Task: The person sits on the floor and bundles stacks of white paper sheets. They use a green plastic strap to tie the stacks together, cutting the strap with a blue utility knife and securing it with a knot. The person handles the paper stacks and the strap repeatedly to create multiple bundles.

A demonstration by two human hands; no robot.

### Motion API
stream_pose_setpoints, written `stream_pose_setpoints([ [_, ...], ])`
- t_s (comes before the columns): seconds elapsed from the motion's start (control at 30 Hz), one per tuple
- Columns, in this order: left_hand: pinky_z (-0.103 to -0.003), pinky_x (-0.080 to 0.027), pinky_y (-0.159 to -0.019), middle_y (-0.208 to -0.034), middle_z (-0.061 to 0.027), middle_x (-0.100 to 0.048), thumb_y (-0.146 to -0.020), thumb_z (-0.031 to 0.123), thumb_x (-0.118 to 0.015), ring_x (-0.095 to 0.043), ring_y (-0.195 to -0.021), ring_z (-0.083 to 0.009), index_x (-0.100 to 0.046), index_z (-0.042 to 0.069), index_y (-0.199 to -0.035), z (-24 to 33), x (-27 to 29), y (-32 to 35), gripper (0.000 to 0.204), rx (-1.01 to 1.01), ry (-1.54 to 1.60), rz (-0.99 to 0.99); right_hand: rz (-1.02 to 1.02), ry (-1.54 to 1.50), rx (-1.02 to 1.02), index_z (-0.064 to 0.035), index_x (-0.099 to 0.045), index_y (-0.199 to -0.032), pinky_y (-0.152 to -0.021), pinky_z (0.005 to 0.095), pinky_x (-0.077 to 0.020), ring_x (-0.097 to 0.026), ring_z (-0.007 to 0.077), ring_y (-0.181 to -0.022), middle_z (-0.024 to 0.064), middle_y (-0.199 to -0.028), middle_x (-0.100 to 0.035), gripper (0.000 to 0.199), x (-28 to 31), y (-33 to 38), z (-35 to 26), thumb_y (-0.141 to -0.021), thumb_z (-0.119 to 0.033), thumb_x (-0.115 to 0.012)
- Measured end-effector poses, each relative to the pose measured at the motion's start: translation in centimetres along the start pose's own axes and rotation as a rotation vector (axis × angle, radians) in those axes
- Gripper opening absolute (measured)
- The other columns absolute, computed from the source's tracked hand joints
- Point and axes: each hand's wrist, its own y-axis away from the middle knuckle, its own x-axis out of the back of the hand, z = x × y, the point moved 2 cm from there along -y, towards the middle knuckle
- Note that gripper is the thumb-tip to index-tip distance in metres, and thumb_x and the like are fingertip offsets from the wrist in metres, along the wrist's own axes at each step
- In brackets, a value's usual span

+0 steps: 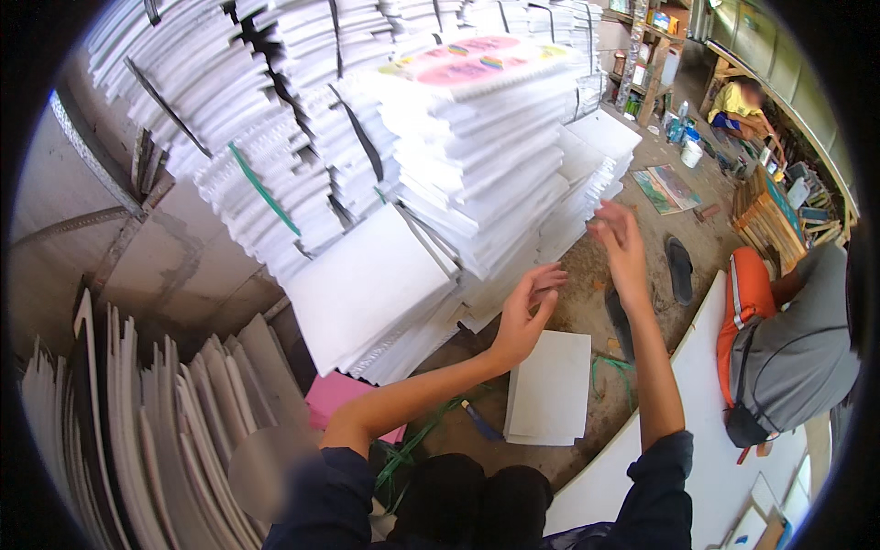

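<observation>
My left hand (530,316) hangs in the air in front of the tall white stack, fingers apart and loosely bent, holding nothing. To its right, my right hand (621,246) is raised a little farther off, also empty with its fingers partly curled and apart. Nearest to both hands is the tall stack of white spiral-bound books (477,174), topped by a pink, colourful printed cover (481,62). Below them, a small pile of white sheets or boards (548,390) lies on the floor. A low white pile (371,284) stands left of my left hand.
Strapped white bundles (202,82) rise at the back left. Upright boards (165,412) lean at the lower left. Green strapping (394,467) and a blue-handled tool (481,420) lie by my knees. Sandals (678,270) rest at right. One person (797,339) sits nearby; another (738,105) crouches farther back.
</observation>
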Motion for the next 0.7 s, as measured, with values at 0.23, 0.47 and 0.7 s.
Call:
stream_pose_setpoints([
  [0.23, -0.03, -0.042, -0.079, -0.1, -0.0074, -0.044, -0.089, 0.016, -0.048, -0.047, -0.092, -0.017, -0.038, 0.001, -0.116, 15.2, 7.4, -11.7, 0.033, -0.166, -0.206, 0.638, -0.099, -0.49, -0.45, -0.0024, -0.016, -0.127, -0.078, 0.0356, -0.0493, -0.057, 0.0274, -0.089, 0.02, -0.111, -0.045, 0.061, -8.3, -10.9, -14.3, -0.084, -0.019, -0.056],
  [0.47, -0.031, -0.046, -0.076, -0.111, -0.0155, -0.039, -0.086, 0.027, -0.053, -0.053, -0.092, -0.0186, -0.025, 0.0, -0.125, 19.2, 10.5, -16.5, 0.055, 0.268, -0.113, 0.577, 0.176, -0.481, -0.777, -0.0053, 0.003, -0.128, -0.081, 0.0403, -0.0491, -0.053, 0.0313, -0.09, 0.0223, -0.114, -0.039, 0.082, -13.7, -16.6, -14.7, -0.077, 0.0, -0.06],
  [0.7, -0.024, -0.042, -0.053, -0.079, -0.008, -0.053, -0.082, 0.027, -0.06, -0.051, -0.068, -0.0113, -0.034, -0.003, -0.123, 21.7, 11.1, -18.5, 0.056, 0.466, -0.137, 0.666, 0.109, -0.543, -0.798, -0.0075, 0.003, -0.131, -0.08, 0.0414, -0.0487, -0.052, 0.0279, -0.093, 0.0209, -0.113, -0.04, 0.084, -14.3, -15.8, -19.0, -0.075, 0.001, -0.06],
])
